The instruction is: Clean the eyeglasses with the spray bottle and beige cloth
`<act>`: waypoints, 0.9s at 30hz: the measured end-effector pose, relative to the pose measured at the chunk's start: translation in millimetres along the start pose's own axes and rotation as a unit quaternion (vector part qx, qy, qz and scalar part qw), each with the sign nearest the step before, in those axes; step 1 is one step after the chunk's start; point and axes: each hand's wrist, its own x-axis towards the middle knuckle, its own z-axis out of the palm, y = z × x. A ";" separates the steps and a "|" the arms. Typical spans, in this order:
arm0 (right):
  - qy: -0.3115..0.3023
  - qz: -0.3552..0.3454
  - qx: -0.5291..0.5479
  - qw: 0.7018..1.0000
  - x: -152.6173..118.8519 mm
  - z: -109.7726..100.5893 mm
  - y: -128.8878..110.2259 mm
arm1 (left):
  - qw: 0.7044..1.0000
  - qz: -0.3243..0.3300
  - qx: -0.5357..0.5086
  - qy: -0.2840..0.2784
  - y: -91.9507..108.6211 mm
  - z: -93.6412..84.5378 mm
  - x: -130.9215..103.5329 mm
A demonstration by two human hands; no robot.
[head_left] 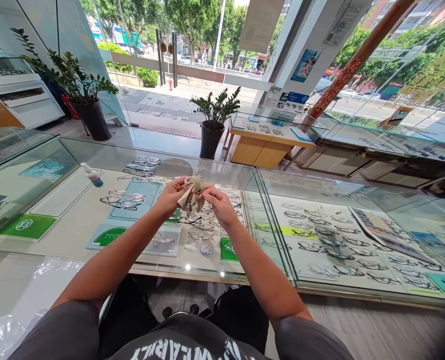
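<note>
Above the glass counter, my left hand (173, 196) is closed on a bunched beige cloth (187, 198) with dark print on it. My right hand (220, 204) pinches at the cloth's right side, thumb and fingers together. A thin piece sticks out at the top of the bundle; what the folds hold is hidden. Beneath both hands, several eyeglasses (197, 223) lie in rows on the counter. To the left are a loose pile of eyeglasses (123, 200) and an upright white spray bottle (91, 175) with a blue label.
A glass display case (320, 240) with rows of eyeglasses continues to the right. A green card (27, 226) lies at the left. Beyond the counter stand two potted plants (212, 135) and a wooden display table (258, 150). Clear plastic wrapping (38, 290) lies at the lower left.
</note>
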 end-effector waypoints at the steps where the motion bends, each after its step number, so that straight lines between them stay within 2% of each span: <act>1: -0.009 0.002 0.003 1.000 -0.2 0.0 -0.8 | 1.000 -0.002 0.004 -0.005 0.7 -0.3 -0.5; 7: -0.038 0.024 0.035 0.998 -2.4 2.0 -3.0 | 0.998 -0.022 0.044 -0.025 6.5 -1.0 -4.1; 14: -0.055 0.040 0.033 0.997 -2.8 3.2 0.4 | 0.995 0.031 0.092 -0.031 1.6 -2.3 -1.8; 19: -0.082 0.045 0.012 0.996 -3.4 5.1 1.3 | 0.991 0.062 0.123 0.001 -1.6 2.0 -2.0; 27: -0.107 0.055 0.010 0.993 -5.2 11.6 2.9 | 0.980 0.076 0.162 0.085 -3.3 7.8 -5.6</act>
